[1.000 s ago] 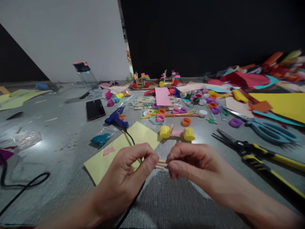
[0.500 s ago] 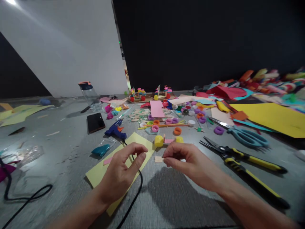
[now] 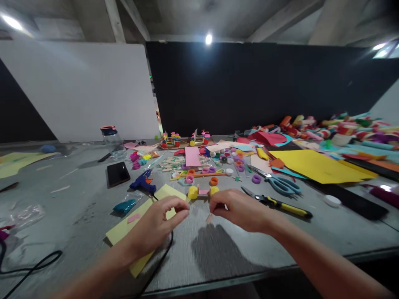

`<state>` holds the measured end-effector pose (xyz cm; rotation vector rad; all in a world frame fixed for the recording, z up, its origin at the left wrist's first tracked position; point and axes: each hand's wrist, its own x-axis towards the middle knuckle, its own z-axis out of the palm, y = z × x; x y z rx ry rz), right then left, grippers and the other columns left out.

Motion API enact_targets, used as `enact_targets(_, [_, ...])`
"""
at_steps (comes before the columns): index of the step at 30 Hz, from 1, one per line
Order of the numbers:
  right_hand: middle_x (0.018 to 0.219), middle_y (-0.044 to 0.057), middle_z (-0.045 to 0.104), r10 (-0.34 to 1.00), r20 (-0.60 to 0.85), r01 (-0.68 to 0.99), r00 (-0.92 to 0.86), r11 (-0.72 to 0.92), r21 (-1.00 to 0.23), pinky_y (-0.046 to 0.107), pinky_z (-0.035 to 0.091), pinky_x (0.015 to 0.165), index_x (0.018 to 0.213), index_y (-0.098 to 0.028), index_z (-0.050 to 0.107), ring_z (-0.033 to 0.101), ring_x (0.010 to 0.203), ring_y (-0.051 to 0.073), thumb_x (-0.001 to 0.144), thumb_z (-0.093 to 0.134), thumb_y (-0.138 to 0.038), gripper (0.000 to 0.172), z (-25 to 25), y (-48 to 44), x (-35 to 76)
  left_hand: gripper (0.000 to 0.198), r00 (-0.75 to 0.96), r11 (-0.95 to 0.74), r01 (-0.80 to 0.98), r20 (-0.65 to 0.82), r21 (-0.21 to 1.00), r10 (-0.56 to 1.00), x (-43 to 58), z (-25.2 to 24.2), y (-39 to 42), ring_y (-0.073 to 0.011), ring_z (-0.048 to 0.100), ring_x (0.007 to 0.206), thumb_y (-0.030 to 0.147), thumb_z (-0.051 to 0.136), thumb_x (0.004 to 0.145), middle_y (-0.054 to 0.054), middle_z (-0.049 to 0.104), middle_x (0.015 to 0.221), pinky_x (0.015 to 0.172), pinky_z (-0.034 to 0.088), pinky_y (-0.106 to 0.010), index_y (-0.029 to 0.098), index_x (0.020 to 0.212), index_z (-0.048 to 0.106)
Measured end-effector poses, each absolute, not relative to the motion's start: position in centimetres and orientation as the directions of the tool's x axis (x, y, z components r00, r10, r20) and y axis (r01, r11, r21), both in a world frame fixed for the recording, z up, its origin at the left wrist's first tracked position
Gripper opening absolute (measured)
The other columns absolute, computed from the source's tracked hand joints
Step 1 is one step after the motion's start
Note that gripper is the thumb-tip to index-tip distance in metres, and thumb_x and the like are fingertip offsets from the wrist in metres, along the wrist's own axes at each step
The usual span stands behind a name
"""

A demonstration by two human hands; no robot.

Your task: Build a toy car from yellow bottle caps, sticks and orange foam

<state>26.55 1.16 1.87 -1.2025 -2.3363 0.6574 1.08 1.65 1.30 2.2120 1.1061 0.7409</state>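
Observation:
My right hand (image 3: pixel 238 211) pinches a small piece of pale wooden sticks (image 3: pixel 209 218) between thumb and fingertips, held above the grey table and tilted downward. My left hand (image 3: pixel 152 227) hovers over the yellow paper sheet (image 3: pixel 114 236); its thumb and index finger curve toward each other with a small gap and nothing visible between them. Just beyond my fingertips stands a small pink piece (image 3: pixel 203 192) between two yellow caps (image 3: pixel 193 192), the right one partly behind my right hand. The blue glue gun (image 3: pixel 143 182) lies beyond my left hand, its black cord running under that hand.
Blue-handled scissors (image 3: pixel 282 185) and yellow-and-black pliers (image 3: pixel 285 206) lie to the right. Farther back are coloured rings, a pink paper strip (image 3: pixel 192 156) and bundled sticks (image 3: pixel 171 164). A phone (image 3: pixel 118 174) and clear bottle (image 3: pixel 112 143) are at the left.
The view has tilted up and shifted right, showing the ceiling and table's front edge. The stick piece in my right hand has turned from level to slanting. My left finger gap has narrowed.

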Motion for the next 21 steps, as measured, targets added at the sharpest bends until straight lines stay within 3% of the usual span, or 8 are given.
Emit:
enact_targets(9, [0.078,-0.002,0.068,0.801,0.18,0.575,-0.571,0.547,-0.608,0.026,0.036,0.065,0.083,-0.021,0.071,0.057,0.072,0.013,0.087,0.063,-0.014,0.012,3.3,0.7,26.6,0.023,0.595,-0.384,0.505,0.01,0.773,0.803,4.8,2.5,0.5,-0.0166,0.057,0.077,0.033,0.059,0.091,0.0,0.069,0.08,0.067,0.037,-0.026,0.018,0.083,0.074])
enact_targets(15, [0.072,-0.002,0.063,0.833,0.183,0.487,-0.522,0.467,-0.738,0.025,0.035,0.058,0.084,-0.018,0.069,0.053,0.065,0.011,0.09,0.062,-0.022,0.01,2.7,0.4,26.9,0.031,0.564,-0.266,0.442,-0.035,0.857,0.825,5.2,2.1,0.6,-0.0131,0.045,0.065,0.04,0.058,0.089,0.003,0.052,0.066,0.06,0.033,-0.025,0.015,0.074,0.066])
enact_targets(21, [0.07,-0.001,0.062,0.864,0.154,0.368,-0.48,0.358,-0.858,0.023,0.04,0.058,0.078,-0.016,0.066,0.055,0.065,0.011,0.089,0.058,-0.022,0.015,1.9,-0.1,26.7,0.029,0.542,-0.217,0.387,-0.031,0.896,0.84,5.9,1.9,0.2,-0.0133,0.044,0.064,0.04,0.062,0.084,0.002,0.051,0.065,0.06,0.032,-0.026,0.014,0.073,0.067])
